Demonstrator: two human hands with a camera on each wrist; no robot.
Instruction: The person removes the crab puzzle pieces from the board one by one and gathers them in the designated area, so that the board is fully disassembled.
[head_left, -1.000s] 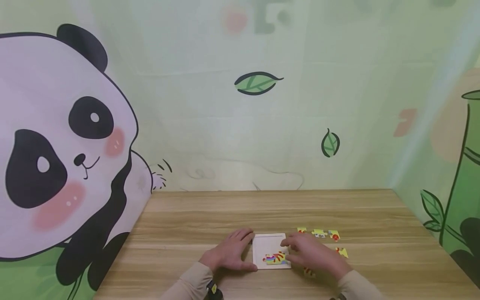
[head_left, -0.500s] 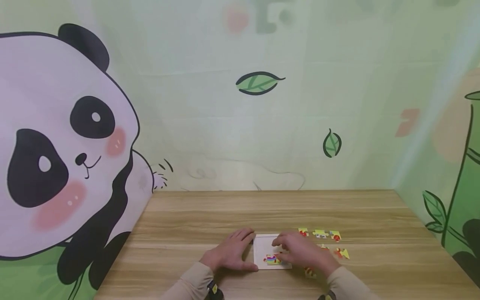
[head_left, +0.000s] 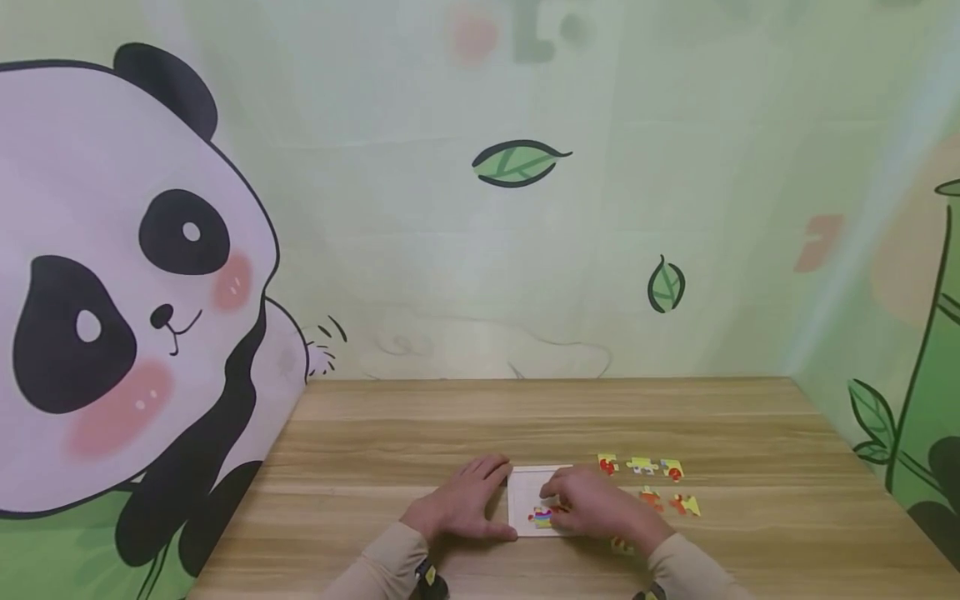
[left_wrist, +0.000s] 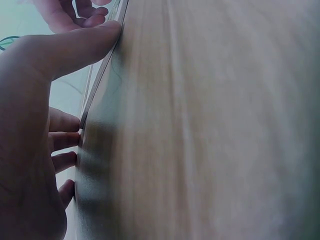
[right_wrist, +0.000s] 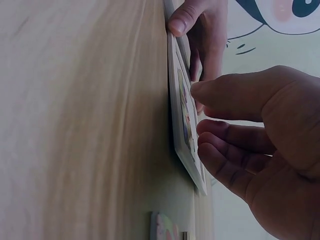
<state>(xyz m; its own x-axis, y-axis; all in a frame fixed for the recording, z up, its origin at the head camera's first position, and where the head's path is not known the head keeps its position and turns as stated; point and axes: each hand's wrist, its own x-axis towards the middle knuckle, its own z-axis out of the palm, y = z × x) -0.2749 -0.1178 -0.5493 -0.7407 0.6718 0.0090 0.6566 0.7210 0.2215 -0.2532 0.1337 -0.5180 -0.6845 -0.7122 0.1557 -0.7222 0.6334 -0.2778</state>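
Note:
A white puzzle tray (head_left: 523, 485) lies on the table with joined yellow and rainbow-striped jigsaw pieces (head_left: 541, 518) in its lower part. At the tray's left side rests my left hand (head_left: 463, 502), its thumb at the near corner and the fingertips along the far edge. My right hand (head_left: 597, 500) is over the tray's right side, covering some of the pieces. In the right wrist view, the right thumb and bent fingers stand apart, their tips right at the jigsaw pieces (right_wrist: 185, 107), with nothing visible between them.
To the right of the tray lie several loose jigsaw pieces, including a yellow one (head_left: 642, 465), a corner one (head_left: 672, 470) and an orange one (head_left: 684, 504). Another piece (head_left: 622, 546) lies partly behind the right wrist. A panda-printed backdrop (head_left: 420, 250) hangs behind the wooden table (head_left: 360, 433).
My right hand has shifted left over the tray, covering more of the joined pieces and uncovering loose ones on the right. The left hand stays in place.

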